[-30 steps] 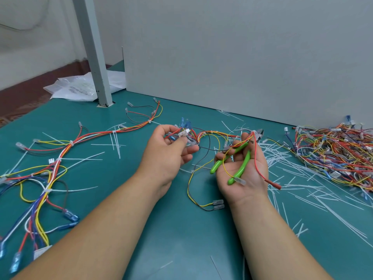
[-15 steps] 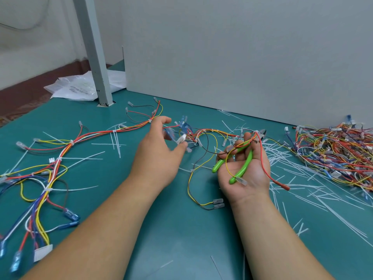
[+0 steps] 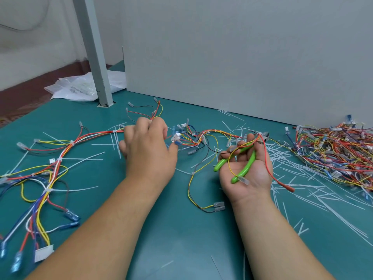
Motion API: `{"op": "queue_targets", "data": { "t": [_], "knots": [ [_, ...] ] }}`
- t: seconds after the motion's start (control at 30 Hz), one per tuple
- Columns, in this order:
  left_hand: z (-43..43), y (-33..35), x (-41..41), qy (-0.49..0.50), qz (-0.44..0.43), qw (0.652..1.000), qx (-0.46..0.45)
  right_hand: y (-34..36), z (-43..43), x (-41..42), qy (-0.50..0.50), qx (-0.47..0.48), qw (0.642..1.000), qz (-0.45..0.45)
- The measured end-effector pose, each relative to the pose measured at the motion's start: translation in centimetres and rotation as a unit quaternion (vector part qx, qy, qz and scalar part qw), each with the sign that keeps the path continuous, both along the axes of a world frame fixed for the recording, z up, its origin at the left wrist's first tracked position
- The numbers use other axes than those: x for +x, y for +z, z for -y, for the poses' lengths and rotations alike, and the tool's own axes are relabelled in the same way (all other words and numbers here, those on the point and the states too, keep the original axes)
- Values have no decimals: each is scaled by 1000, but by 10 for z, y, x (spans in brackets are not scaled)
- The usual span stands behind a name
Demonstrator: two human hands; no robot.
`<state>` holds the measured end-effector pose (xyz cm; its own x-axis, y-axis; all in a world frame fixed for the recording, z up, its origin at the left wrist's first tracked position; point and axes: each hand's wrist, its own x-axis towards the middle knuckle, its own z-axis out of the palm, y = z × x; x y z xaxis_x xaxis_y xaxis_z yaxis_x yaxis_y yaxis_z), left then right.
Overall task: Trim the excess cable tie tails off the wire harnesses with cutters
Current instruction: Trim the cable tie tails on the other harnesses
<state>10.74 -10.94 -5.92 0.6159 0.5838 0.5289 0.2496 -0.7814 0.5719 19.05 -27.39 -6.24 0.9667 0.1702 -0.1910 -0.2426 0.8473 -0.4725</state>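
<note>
- The left hand [image 3: 149, 152] is turned with its back up and reaches over the wires. Its fingers are curled and blurred, so I cannot tell if they pinch a wire or only touch it.
- The right hand [image 3: 252, 175] lies palm up, apart from the left one. Its fingers are bent round the green-handled cutters [image 3: 243, 168], and some thin wires cross the same fingers.
- Between the two hands lies a harness [image 3: 214, 131], partly draped over the right hand and partly on the table [image 3: 181, 229].
- I judge the harness to be very light and limp. It will sag and tangle, and the small connectors may catch on other wires. It is better to hold it at the bundle, just beside a tie, and not by one single wire.
- The tie tails [image 3: 76, 189] on the second harness [image 3: 92, 136], to the left, are long and uncut. They look thin and springy, and a cut piece may jump away.
- At the right there is a pile of harnesses [image 3: 335, 154], and many cut-off tails [image 3: 286, 158] are scattered near it.
- I see no box or tray. A plastic bag [image 3: 74, 89] lies at the far left edge, and what is inside it I cannot tell.
</note>
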Motion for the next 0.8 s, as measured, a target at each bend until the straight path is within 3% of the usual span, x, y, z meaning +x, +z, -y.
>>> {"op": "queue_targets", "data": {
  "t": [0.13,0.27,0.37,0.47,0.7,0.8],
  "knots": [
    [-5,0,-1,-12,-26,996,-83,0,-1,-2,0,-4,1000,-2],
    [6,-1,-3,-83,-54,991,-91,2,-1,-3,7,-5,1000,-1],
    [8,-4,-2,-170,-175,970,-18,3,-1,-4,13,-1,1000,2],
    [7,-7,-1,-169,-293,940,35,3,-1,-5,14,1,1000,1],
    [5,-7,-2,-138,-217,966,-31,3,-1,-6,18,4,1000,-2],
    [7,-8,-1,-143,-130,979,-71,3,-2,-6,19,5,1000,-4]
  ]
}}
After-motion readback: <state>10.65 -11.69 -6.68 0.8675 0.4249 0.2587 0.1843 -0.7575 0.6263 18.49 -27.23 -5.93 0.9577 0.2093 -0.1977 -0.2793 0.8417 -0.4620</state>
